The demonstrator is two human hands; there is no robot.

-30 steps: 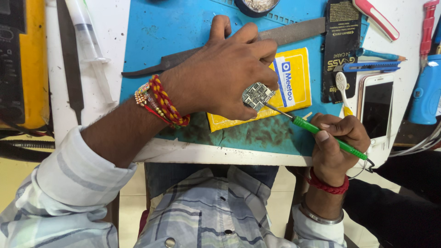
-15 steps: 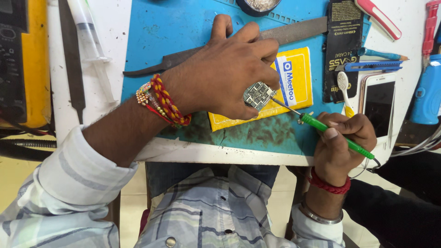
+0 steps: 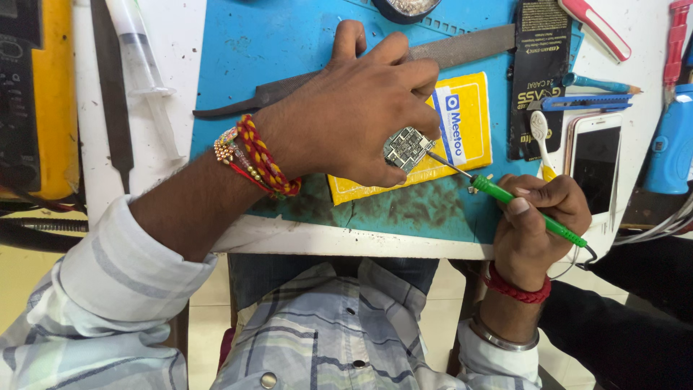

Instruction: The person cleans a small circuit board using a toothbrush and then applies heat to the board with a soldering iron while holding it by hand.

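A person sits at a white table (image 3: pixel 317 238) with a blue mat (image 3: pixel 289 50) on it. Everything here sits around that blue mat.

The left hand (image 3: pixel 354 108) lies over the middle of the mat. Its thumb and fingers are pinched tight on a small circuit board (image 3: pixel 406 148). The board is tilted up at the near side of the hand, just above a yellow packet (image 3: pixel 462 123) that rests on the mat.

The right hand (image 3: pixel 538 224) is at the near right corner of the mat. It is closed around a green soldering iron (image 3: pixel 530 213), like holding a pen. The thin metal tip of the iron points left and touches the edge of the small board. So the board sits between the two hands, held by the left and poked by the tool in the right.

A long grey file (image 3: pixel 462 47) lies across the mat, partly under the left hand. A clear syringe (image 3: pixel 144 65) lies on the table left of the mat. A phone (image 3: pixel 595 162) lies right of the mat, with a blue cutter knife (image 3: pixel 588 102) just beyond it and a black packet (image 3: pixel 538 65) on the mat's right edge.
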